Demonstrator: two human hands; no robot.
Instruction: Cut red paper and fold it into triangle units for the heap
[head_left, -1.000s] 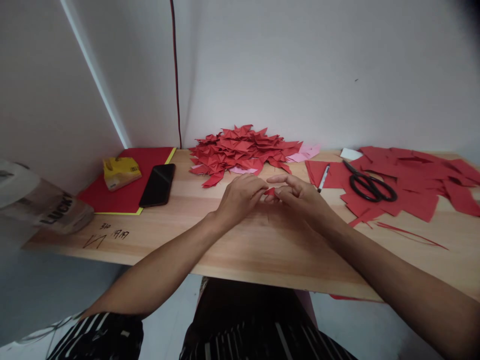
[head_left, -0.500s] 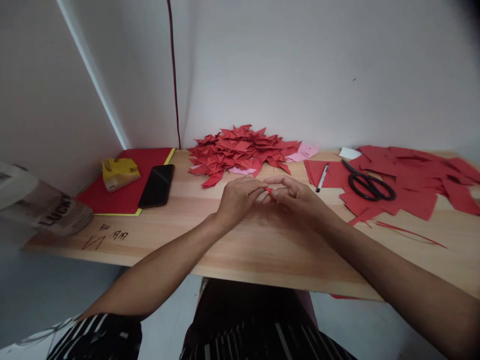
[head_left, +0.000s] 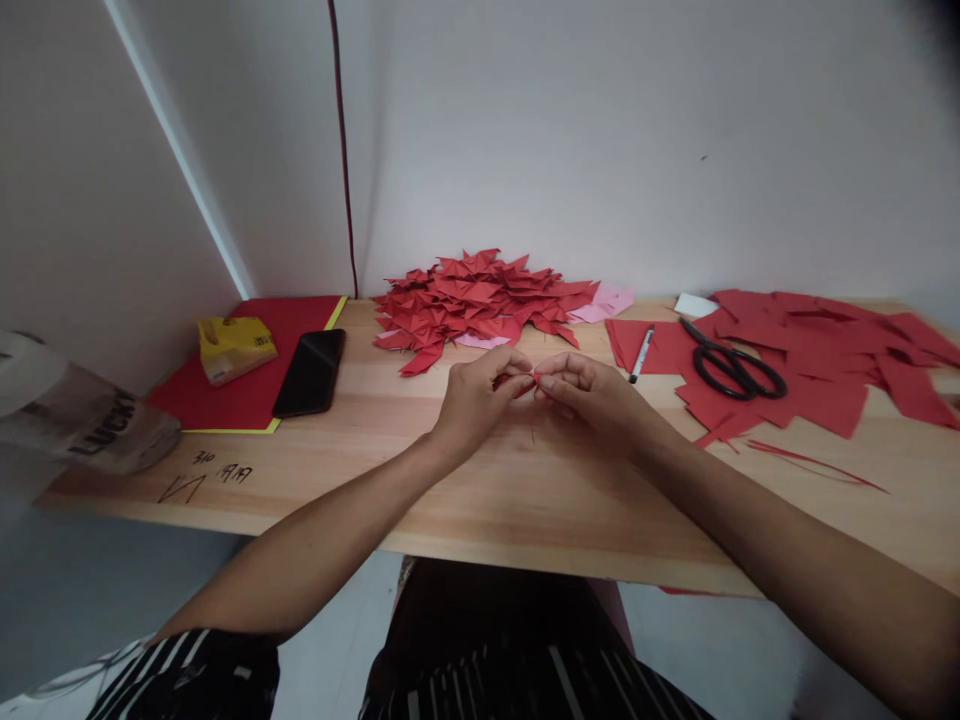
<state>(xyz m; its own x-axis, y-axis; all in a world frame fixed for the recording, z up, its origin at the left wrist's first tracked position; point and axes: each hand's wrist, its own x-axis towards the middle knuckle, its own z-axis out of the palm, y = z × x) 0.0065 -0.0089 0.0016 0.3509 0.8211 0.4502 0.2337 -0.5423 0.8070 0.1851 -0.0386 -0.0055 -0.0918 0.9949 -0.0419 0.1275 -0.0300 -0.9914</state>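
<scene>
A small piece of red paper [head_left: 535, 378] is pinched between my two hands, just above the wooden tabletop. My left hand [head_left: 481, 393] is closed on its left side, thumb and fingertips together. From the right, my right hand [head_left: 586, 390] grips it with thumb and curled fingers. Most of the paper is hidden behind the fingers, so its folded shape cannot be made out. Right behind my hands lies a heap of folded red paper pieces [head_left: 480, 295], with some pink ones among them.
On the right lie black-handled scissors [head_left: 739, 375] on cut red paper [head_left: 817, 390], a marker pen [head_left: 642, 353] and thin red strips [head_left: 817, 465]. On the left are a phone [head_left: 310, 373], a yellow packet [head_left: 236, 350] on red sheets [head_left: 176, 395], and a clear bottle [head_left: 97, 415].
My right fingers have curled in, and both hands now pinch the paper closer together. Less of the red paper shows. The whole view has shifted slightly.
</scene>
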